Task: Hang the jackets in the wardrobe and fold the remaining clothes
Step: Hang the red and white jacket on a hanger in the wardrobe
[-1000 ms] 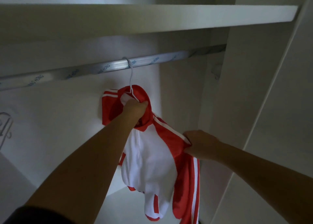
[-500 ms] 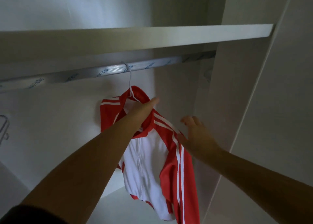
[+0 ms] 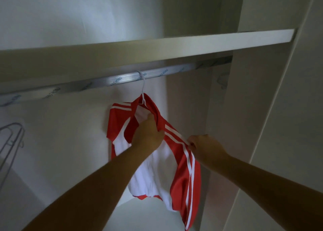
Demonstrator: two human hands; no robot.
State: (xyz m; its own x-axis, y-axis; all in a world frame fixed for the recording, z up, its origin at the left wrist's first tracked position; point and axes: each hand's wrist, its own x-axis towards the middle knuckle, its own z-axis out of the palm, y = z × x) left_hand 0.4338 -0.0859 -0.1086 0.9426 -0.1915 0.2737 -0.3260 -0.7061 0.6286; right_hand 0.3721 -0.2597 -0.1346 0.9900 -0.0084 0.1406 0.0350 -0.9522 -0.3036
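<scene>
Left hand [image 3: 148,134] grips the jacket [image 3: 181,181] by its collar, right hand [image 3: 204,148] pinches its shoulder, seemingly squaring it on the hanger [image 3: 143,89]; next, release gently.

Wardrobe rail [image 3: 174,72] under shelf [image 3: 157,50], white hanger [image 3: 143,86] hooked over it

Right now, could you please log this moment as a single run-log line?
jacket: on hanger, hooked over rail | left hand: grips collar | right hand: pinches striped shoulder | stage: jacket hung
</scene>
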